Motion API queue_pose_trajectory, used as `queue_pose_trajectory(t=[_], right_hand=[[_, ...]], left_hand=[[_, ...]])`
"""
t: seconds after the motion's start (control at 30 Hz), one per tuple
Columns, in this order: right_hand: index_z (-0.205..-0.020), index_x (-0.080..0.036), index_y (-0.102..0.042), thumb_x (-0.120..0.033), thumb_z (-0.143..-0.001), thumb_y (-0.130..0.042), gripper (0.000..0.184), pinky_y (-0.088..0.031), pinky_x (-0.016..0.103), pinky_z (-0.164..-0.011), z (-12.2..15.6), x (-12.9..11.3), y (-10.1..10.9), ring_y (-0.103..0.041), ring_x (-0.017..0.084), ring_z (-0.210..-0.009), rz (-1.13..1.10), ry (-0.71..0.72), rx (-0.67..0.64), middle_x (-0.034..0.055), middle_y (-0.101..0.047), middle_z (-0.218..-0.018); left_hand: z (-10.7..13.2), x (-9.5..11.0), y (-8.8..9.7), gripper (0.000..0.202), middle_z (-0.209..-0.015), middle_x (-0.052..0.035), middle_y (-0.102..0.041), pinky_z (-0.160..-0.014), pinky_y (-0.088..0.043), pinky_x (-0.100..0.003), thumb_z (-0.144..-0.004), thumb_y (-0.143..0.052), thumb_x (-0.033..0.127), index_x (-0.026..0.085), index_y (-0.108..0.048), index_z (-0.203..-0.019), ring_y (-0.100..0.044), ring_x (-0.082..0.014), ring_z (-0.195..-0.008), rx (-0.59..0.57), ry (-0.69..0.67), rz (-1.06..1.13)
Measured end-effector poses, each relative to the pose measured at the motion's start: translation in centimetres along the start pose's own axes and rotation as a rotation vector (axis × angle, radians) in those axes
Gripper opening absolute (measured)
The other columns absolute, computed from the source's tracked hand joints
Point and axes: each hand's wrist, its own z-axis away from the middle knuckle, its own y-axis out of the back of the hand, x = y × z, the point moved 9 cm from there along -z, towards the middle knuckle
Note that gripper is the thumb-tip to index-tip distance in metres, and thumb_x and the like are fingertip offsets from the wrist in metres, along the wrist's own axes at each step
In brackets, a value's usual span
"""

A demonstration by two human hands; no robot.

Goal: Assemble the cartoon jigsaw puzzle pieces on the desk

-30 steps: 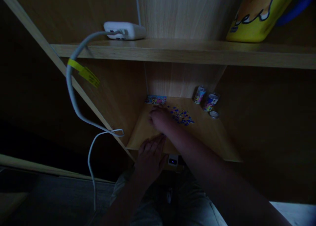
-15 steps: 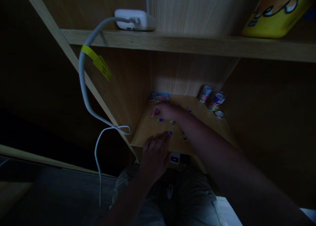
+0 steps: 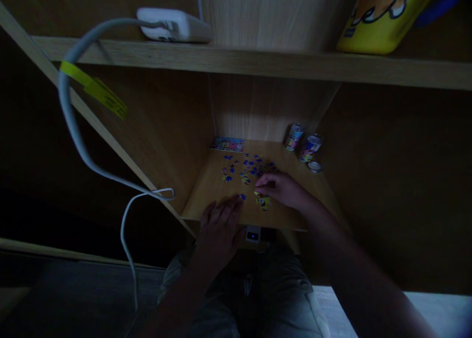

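On the low wooden shelf (image 3: 206, 193), my right hand (image 3: 280, 188) is closed in a pinch on a small yellow puzzle piece (image 3: 256, 193). Right below its fingertips lies a joined cluster of yellow puzzle pieces (image 3: 263, 203). My left hand (image 3: 220, 225) rests flat at the shelf's front edge, fingers stretched out, with a blue puzzle piece (image 3: 242, 197) by its fingertips. Whether it touches that piece I cannot tell. Several loose puzzle pieces (image 3: 253, 170), blue and yellow, are scattered behind both hands. A colourful picture card (image 3: 227, 144) lies at the back left.
Two printed cans (image 3: 294, 137) stand at the back right, with a round metal lid (image 3: 314, 167) in front. Overhead, an upper shelf (image 3: 258, 60) carries a white device (image 3: 173, 25) and a yellow container (image 3: 379, 28). A grey cable (image 3: 72, 116) hangs down on the left.
My right hand has moved from the back left of the shelf to the joined pieces at front right, still pinching, uncovering the loose pieces. My left hand stays at the edge. The view has shifted.
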Motion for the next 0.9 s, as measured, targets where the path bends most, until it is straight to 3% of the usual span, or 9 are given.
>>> queue_pose_trajectory(t=[0.2, 0.47, 0.63, 0.9], right_hand=[[-0.101, -0.027, -0.085, -0.046, -0.098, -0.077, 0.021, -0.06, 0.033, -0.085, 1.2, 0.0, 0.0, -0.079, 0.022, -0.091, -0.039, 0.039, 0.102, 0.0027, -0.086, -0.099], [-0.098, -0.027, -0.085, -0.037, -0.098, -0.078, 0.013, -0.058, 0.03, -0.081, 1.4, -0.4, -0.5, -0.077, 0.019, -0.085, -0.007, 0.091, 0.11, 0.0012, -0.085, -0.093], [-0.098, -0.026, -0.084, -0.034, -0.098, -0.079, 0.009, -0.058, 0.03, -0.08, 1.4, -0.7, -0.6, -0.077, 0.019, -0.085, 0.039, 0.119, 0.107, 0.0013, -0.085, -0.094], [-0.099, -0.026, -0.083, -0.025, -0.099, -0.082, 0.002, -0.056, 0.029, -0.08, 1.3, -0.7, -0.7, -0.077, 0.018, -0.086, 0.14, 0.166, 0.116, 0.0002, -0.085, -0.095]], left_hand=[[0.0, 0.2, 0.0, 0.06, -0.172, -0.0091, -0.057, -0.134, -0.03, -0.06, -0.112, -0.062, 0.039, 0.023, -0.051, -0.169, -0.057, -0.0339, -0.153, -0.009, -0.057, -0.027], [0.0, 3.7, -1.0, 0.065, -0.176, -0.005, -0.052, -0.144, -0.018, -0.054, -0.112, -0.064, 0.05, 0.025, -0.05, -0.171, -0.044, -0.0302, -0.164, -0.043, -0.257, -0.004], [-0.3, 3.9, -1.6, 0.07, -0.179, -0.0048, -0.047, -0.142, -0.019, -0.053, -0.111, -0.064, 0.052, 0.022, -0.047, -0.173, -0.042, -0.0307, -0.165, -0.074, -0.211, -0.006], [-0.4, 3.3, -1.7, 0.069, -0.177, -0.0062, -0.051, -0.138, -0.027, -0.054, -0.11, -0.067, 0.049, 0.024, -0.049, -0.172, -0.046, -0.0315, -0.162, -0.11, -0.154, 0.028]])
